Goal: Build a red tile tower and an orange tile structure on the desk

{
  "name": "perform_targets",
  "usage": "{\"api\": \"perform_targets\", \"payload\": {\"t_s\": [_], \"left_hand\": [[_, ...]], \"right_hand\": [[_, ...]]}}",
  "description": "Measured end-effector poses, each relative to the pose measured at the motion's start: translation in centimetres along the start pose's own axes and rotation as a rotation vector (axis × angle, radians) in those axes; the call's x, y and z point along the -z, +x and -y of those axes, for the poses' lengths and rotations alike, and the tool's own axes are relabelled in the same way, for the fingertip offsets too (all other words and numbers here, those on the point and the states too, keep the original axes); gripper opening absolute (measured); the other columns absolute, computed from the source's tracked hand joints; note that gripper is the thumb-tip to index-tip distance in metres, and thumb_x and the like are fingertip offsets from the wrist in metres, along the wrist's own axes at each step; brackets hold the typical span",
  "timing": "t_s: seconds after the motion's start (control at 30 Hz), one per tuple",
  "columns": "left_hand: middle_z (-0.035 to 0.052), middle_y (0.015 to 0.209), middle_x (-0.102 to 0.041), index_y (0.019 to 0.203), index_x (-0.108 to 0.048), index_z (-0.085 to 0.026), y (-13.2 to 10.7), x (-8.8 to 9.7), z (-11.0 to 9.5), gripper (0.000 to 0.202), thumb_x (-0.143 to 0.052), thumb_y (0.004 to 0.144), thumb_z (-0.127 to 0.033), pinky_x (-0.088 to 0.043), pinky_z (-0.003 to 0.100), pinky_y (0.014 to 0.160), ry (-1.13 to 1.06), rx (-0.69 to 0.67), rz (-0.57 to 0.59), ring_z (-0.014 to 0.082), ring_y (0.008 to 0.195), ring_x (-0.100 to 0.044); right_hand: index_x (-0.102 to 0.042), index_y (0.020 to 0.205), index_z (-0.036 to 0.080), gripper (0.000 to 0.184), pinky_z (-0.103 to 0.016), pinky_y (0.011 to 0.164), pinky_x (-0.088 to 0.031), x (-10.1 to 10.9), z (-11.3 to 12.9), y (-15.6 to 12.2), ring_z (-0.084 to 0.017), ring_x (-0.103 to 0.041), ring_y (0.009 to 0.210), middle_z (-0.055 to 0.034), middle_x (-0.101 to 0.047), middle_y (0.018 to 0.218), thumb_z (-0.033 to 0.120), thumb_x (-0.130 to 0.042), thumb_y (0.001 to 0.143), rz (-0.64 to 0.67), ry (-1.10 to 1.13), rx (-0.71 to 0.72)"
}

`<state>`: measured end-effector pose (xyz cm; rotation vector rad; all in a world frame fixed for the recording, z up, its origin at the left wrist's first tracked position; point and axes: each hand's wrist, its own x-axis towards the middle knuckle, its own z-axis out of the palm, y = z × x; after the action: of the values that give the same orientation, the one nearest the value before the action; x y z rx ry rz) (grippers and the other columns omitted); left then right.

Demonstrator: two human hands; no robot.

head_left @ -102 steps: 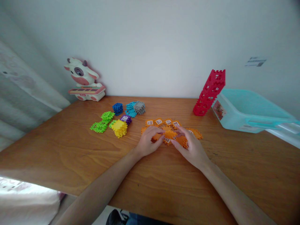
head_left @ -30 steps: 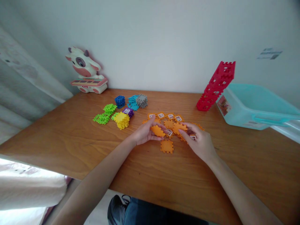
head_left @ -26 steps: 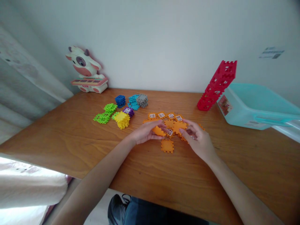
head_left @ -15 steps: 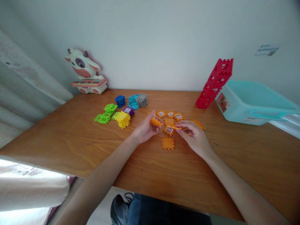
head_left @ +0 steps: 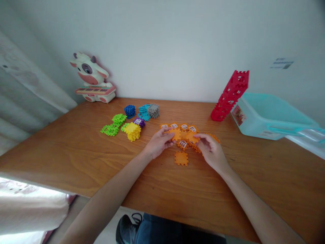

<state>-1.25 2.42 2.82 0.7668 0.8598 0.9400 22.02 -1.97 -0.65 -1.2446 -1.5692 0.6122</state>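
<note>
Left hand (head_left: pixel 158 143) half closed, fingertips pinching the small orange piece (head_left: pixel 176 135), no longer raised off the bench (head_left: pixel 76 159) but lowered against the orange tiles (head_left: pixel 186 133). Right hand (head_left: pixel 211 150) curled over the cluster's right side, fingers touching it; actual grip hidden, cannot tell. Loose orange tile (head_left: pixel 181 158) flat on the bench, just in front of the cluster, untouched. Left of the hands: yellow cube (head_left: pixel 132 132), purple block (head_left: pixel 139 122), green pieces (head_left: pixel 111 127). Beyond those: blue cube (head_left: pixel 129 110), teal stack (head_left: pixel 144 113), grey stack (head_left: pixel 153 110). Far right: tilted red tower (head_left: pixel 230 96) just beside blue bin (head_left: pixel 264 117). Far left, at the wall: cow toy (head_left: pixel 91 78).
</note>
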Motion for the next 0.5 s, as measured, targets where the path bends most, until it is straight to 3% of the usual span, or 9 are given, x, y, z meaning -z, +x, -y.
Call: {"api": "perform_targets", "payload": {"t_s": [0.17,0.27,0.37,0.5], "left_hand": [[0.0012,0.098,-0.066,0.131,-0.057,-0.025,-0.2,0.5,0.4,0.054,-0.080,0.082,-0.022,-0.058,0.024,0.074,0.239,-0.126,0.118,0.0106,0.080,-0.069],[0.0076,0.120,-0.066,0.131,-0.057,-0.024,0.1,0.9,0.7,0.059,-0.082,0.078,-0.021,-0.059,0.031,0.083,0.454,-0.248,0.126,0.0147,0.091,-0.068],[0.0104,0.129,-0.064,0.130,-0.056,-0.023,0.2,1.0,1.0,0.059,-0.082,0.077,-0.019,-0.059,0.036,0.088,0.566,-0.328,0.156,0.0178,0.099,-0.069],[0.0109,0.125,-0.067,0.128,-0.054,-0.021,-0.1,0.7,1.4,0.058,-0.081,0.078,-0.021,-0.060,0.039,0.090,0.618,-0.355,0.206,0.0198,0.099,-0.071]], "right_hand": [[-0.066,0.108,0.024,0.025,-0.038,0.071,-0.063,-0.1,0.1,0.0,-0.022,-0.073,0.081,-0.0082,-0.075,0.095,0.041,-0.068,0.091,0.003,0.110,-0.064],[-0.065,0.102,0.024,0.030,-0.037,0.067,-0.063,-0.1,0.4,0.1,-0.022,-0.073,0.076,-0.0070,-0.075,0.089,0.048,-0.074,0.087,-0.021,0.130,-0.116],[-0.063,0.100,0.024,0.032,-0.036,0.063,-0.062,-0.2,0.6,0.1,-0.022,-0.073,0.072,-0.0047,-0.074,0.083,0.049,-0.076,0.085,0.010,0.101,-0.145],[-0.060,0.115,0.026,0.042,-0.039,0.073,-0.064,-0.4,0.8,-0.1,-0.022,-0.074,0.084,-0.0083,-0.075,0.105,0.049,-0.077,0.084,-0.006,0.164,-0.120]]}}
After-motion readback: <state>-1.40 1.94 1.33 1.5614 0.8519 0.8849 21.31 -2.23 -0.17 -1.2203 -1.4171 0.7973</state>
